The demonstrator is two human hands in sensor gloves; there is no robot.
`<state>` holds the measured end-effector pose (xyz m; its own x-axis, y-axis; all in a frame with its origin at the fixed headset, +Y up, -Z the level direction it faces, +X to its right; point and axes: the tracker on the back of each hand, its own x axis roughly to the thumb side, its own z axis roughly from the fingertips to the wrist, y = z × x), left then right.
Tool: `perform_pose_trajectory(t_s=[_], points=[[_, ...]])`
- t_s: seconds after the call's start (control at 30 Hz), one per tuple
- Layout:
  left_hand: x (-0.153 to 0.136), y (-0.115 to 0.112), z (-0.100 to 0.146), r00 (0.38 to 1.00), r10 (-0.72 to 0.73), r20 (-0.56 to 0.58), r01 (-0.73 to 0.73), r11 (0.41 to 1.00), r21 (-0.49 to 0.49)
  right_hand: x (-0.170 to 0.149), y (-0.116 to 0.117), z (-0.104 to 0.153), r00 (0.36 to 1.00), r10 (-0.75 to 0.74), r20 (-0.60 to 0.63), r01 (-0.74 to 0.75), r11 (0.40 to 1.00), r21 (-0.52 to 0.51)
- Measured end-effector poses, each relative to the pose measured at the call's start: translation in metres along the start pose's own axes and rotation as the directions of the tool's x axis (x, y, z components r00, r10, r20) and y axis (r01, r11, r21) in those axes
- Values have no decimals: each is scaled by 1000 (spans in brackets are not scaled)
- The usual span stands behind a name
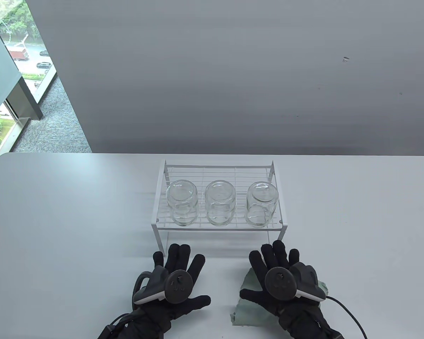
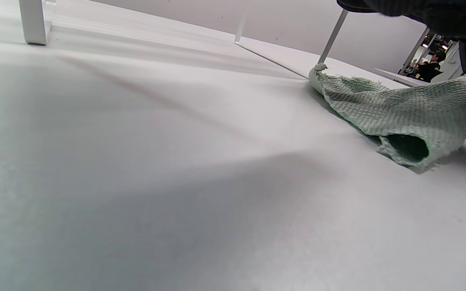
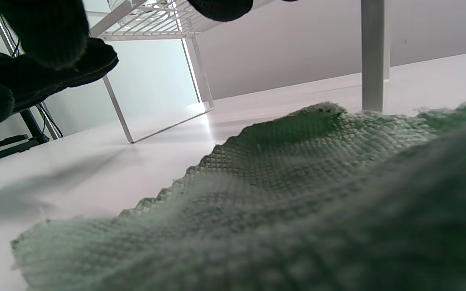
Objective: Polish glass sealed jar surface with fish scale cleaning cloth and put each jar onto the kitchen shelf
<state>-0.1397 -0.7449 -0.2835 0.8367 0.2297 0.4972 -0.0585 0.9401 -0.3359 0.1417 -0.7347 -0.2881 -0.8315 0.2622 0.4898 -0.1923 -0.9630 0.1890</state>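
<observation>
Cloth (image 1: 249, 307) lay directly beneath the flat, released right hand (image 1: 277, 279); left hand (image 1: 173, 282) (also released) rested beside it, jars (image 1: 219, 203) already shelved.

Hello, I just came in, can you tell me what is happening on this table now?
A person in black sensor gloves works at a white table. Three glass jars, left, middle and right, stand upside down in a row on the white wire shelf. The left hand is open with fingers spread, holding nothing. The right hand is open above the green cleaning cloth, which lies crumpled on the table before the shelf. By the look of it, the job seems about finished.
</observation>
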Motion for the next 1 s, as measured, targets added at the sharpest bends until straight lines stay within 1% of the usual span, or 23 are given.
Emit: perform_pose_trajectory(t_s=[0.17,1.0], points=[[-1,-2,-1,1000,-17,-7,17,1000,-1,1,2,-2,1000,22,-7,-22,1000,5],[-3,-2,-1,1000,-3,-15,3,1000,26,-1,1,2,1000,-19,-20,18,999,-37]])
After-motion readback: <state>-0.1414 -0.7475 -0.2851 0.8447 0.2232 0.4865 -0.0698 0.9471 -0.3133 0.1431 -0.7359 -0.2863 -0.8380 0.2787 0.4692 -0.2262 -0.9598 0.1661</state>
